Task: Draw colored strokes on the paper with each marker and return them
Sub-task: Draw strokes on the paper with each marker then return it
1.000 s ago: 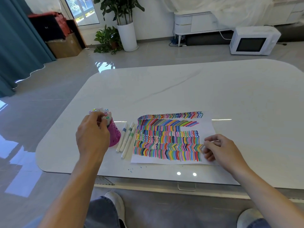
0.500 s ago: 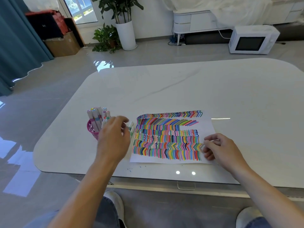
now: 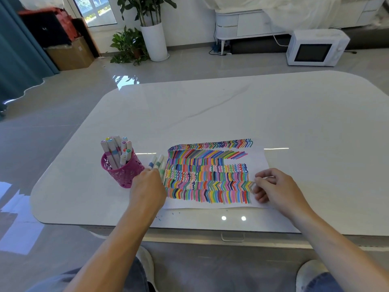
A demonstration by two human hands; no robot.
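Left hand sits over the loose markers lying between cup and paper, fingers curled down; grip can't be told. Right hand rests half-closed on the paper's right edge, pinching a marker.

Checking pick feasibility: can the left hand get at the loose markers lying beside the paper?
Probably yes. The left hand already lies over the near ends of the loose markers, fingertips on them; the pink cup stands clear to the left.

table: cup, markers, paper
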